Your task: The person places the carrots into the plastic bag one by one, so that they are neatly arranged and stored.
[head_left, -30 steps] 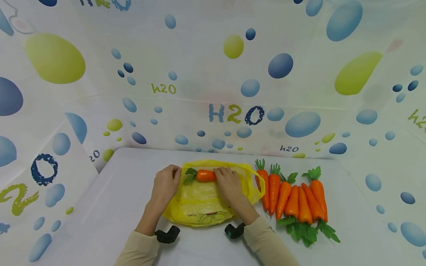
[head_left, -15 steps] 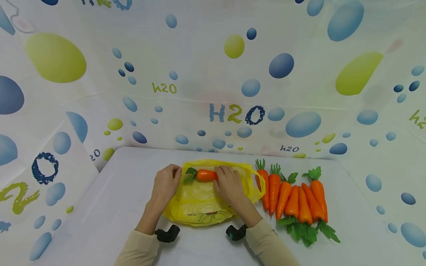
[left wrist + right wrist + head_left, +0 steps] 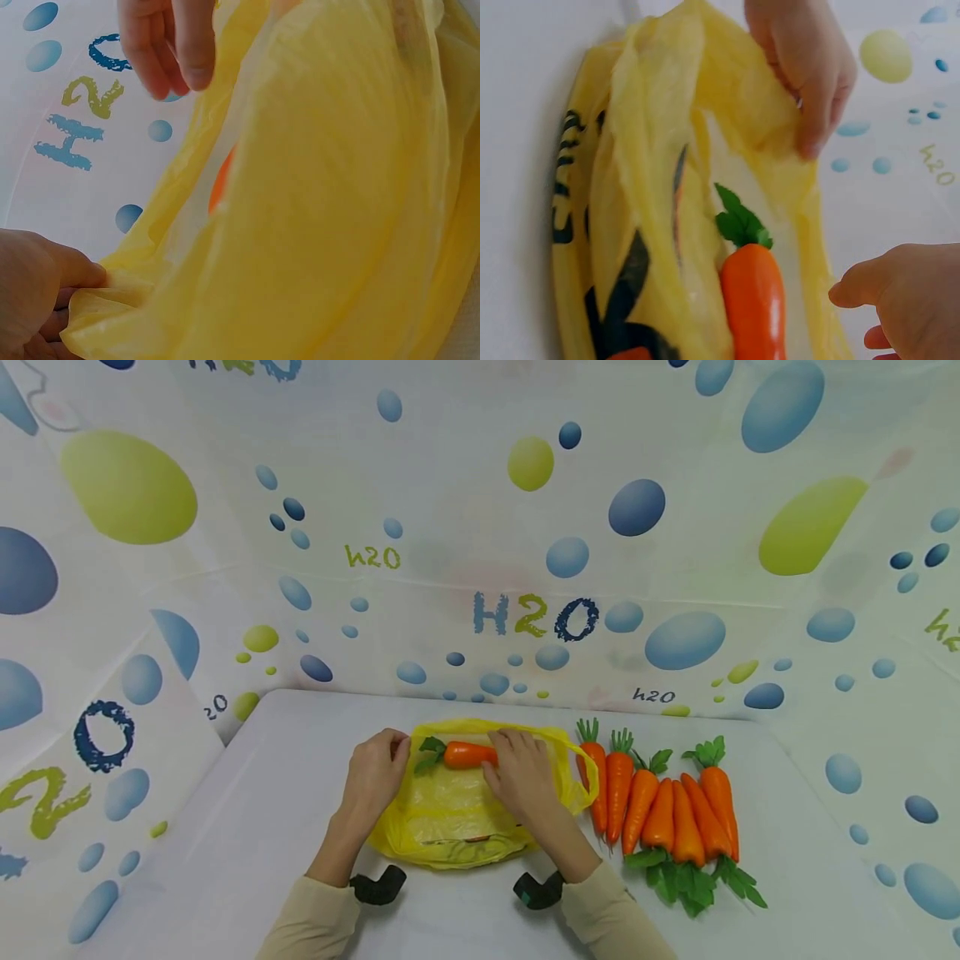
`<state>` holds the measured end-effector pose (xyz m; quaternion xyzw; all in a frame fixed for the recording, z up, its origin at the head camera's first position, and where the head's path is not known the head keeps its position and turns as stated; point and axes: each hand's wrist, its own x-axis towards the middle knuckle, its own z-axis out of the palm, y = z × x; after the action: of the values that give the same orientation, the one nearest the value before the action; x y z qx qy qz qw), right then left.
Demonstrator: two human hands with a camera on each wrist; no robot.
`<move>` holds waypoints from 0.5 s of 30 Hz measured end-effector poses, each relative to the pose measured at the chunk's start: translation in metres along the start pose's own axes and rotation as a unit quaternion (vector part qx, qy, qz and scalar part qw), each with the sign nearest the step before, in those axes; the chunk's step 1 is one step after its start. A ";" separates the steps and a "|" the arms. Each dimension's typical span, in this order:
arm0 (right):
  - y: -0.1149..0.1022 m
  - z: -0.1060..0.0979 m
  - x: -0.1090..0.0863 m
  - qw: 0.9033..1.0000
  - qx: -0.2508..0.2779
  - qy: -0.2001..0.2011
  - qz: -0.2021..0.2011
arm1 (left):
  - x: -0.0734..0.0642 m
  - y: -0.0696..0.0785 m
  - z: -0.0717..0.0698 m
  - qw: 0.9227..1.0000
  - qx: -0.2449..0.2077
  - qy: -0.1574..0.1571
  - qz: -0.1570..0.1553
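Observation:
A yellow plastic bag (image 3: 457, 806) lies on the white table with its mouth spread. Inside it rests an orange carrot (image 3: 467, 755) with green leaves, seen also in the right wrist view. My left hand (image 3: 373, 777) pinches the bag's left edge between thumb and fingers; in the left wrist view the film bunches at that hand (image 3: 45, 292). My right hand (image 3: 525, 772) is over the bag's right part, by the carrot's tip. In the right wrist view the right hand's thumb and fingers (image 3: 922, 300) stand apart, holding nothing.
Right of the bag lie several carrots (image 3: 641, 797) in a row, some leaves up, others down. A bag handle loop (image 3: 591, 777) overlaps the nearest one. Behind the table hangs a white sheet (image 3: 450, 485) printed with bubbles.
My right hand has slid a little to the right and come away from the carrot, showing more of it. The left hand keeps its place on the bag's edge.

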<state>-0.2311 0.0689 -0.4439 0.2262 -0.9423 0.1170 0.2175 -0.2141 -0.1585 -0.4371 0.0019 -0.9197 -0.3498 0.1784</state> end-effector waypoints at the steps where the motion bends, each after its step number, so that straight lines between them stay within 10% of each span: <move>1: 0.000 -0.002 0.000 1.000 0.001 0.003 0.001 | 0.000 0.000 0.000 1.000 0.000 0.000 0.000; 15: 0.007 -0.020 -0.001 0.998 0.020 0.064 -0.006 | 0.000 -0.001 0.000 1.000 0.001 0.006 0.008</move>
<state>-0.2265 0.0816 -0.4274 0.2285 -0.9224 0.1490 0.2733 -0.2142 -0.1595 -0.4374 -0.0034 -0.9187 -0.3477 0.1871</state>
